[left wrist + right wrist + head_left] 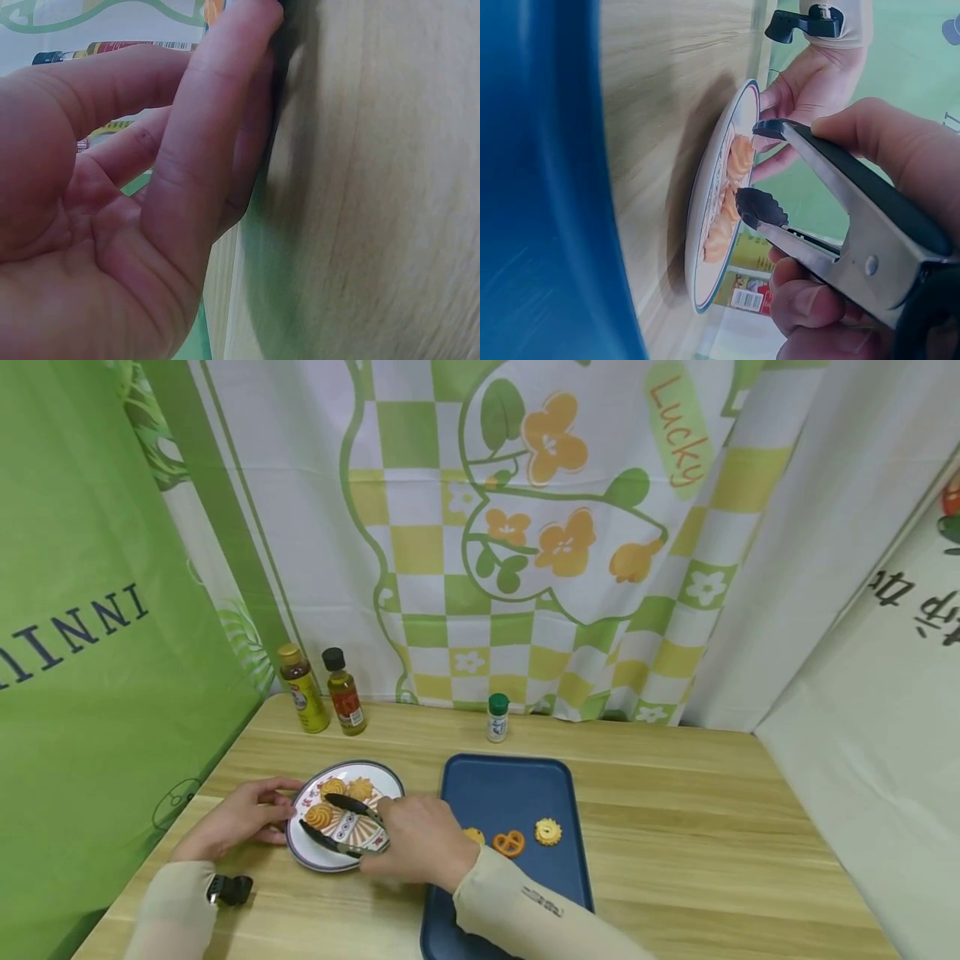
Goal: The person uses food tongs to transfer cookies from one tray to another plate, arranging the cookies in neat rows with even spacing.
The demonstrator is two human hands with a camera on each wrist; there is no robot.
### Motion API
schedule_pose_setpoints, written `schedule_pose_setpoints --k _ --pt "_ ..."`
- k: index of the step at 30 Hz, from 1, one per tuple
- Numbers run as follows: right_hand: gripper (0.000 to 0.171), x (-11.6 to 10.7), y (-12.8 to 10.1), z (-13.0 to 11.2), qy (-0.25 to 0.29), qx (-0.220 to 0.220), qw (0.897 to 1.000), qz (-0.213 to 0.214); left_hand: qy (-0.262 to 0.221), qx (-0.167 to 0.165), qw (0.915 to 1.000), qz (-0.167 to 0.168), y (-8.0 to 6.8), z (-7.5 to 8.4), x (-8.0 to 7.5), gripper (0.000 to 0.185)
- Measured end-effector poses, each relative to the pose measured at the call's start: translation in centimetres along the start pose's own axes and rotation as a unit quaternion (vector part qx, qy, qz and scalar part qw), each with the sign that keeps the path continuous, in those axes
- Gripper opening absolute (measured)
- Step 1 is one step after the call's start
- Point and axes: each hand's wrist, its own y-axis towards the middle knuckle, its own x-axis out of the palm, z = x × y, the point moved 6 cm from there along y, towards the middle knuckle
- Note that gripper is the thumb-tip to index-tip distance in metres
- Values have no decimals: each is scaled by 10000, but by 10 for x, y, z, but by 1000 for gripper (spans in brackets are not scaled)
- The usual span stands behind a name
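1. While the head view looks down on the pale wooden table (675, 793), the right hand (420, 843) grips black-tipped metal tongs (341, 822) whose two arms stand apart over the round white plate with a dark rim (300, 852). On that plate lie swirled orange cookies (322, 814); none is between the tips. The left hand (240, 818) rests at the plate's left edge, fingers lying loosely together against the rim. Just right of the plate, a dark blue rectangular tray (510, 785) holds a pretzel-shaped cookie (508, 842) and a round flower-shaped cookie (548, 832). My judgement: a hard squeeze could crumble a cookie, and a slack one could drop it on the way across.

2. From the left wrist view, the left hand's fingers (217, 135) press side by side, their tips at the plate's edge, though that edge is blurred. If this steadying touch slips, the plate could slide under the tongs' push.

3. From the right wrist view, the right hand's fingers (885, 142) curl round the tongs' handles (870, 232), and the scalloped tips hover apart just above the cookies (735, 161). Because the tips sit near the left hand's fingers, a misjudged closing could nip them or scoot a cookie off the rim.
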Motion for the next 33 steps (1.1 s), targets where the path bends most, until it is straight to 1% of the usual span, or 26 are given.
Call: schedule_pose_setpoints --k 5,13,20,25,28,33 --pt "44 -4 -13 7 185 166 9997 -19 52 -30 10000 17 0 0 0 61" --pt "32 -13 -38 21 788 331 9963 133 86 -99 9999 12 1 -2 0 63" --pt "33 -26 -63 38 1230 592 9905 138 53 -126 9999 23 3 -3 0 64" --pt "43 -34 -87 55 1442 941 9850 94 32 -217 9998 33 2 -5 0 64" --pt "41 -39 -105 68 1505 1142 9819 153 57 -236 9997 57 1 -5 0 64" --pt "45 -53 -137 100 1525 1420 9775 332 62 -223 9997 78 0 -5 0 64"
